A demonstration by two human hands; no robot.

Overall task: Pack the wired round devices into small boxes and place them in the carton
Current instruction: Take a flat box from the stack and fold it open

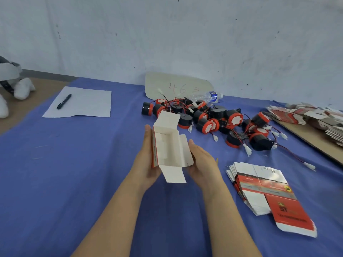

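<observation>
Just below the middle of the frame, a small box point(168, 145) is held between both hands, white inside, with a red-printed outer wall showing on its left. Its open face is turned up toward the camera and its long axis runs away from the person; the end flaps stand open at top and bottom, and a side flap spreads to the right.

The left hand point(146, 154) lies with straight fingers flat along the left wall. The right hand point(203, 161) turns its palm to the box with one digit upright beside the side flap; its other fingers are hidden beneath, so whether they curl I cannot tell.

The wired round devices point(206, 118), black drums with red caps and trailing red-black leads, lie heaped beyond the box toward the upper right. The right hand is nearer and would probably reach for one.
</observation>
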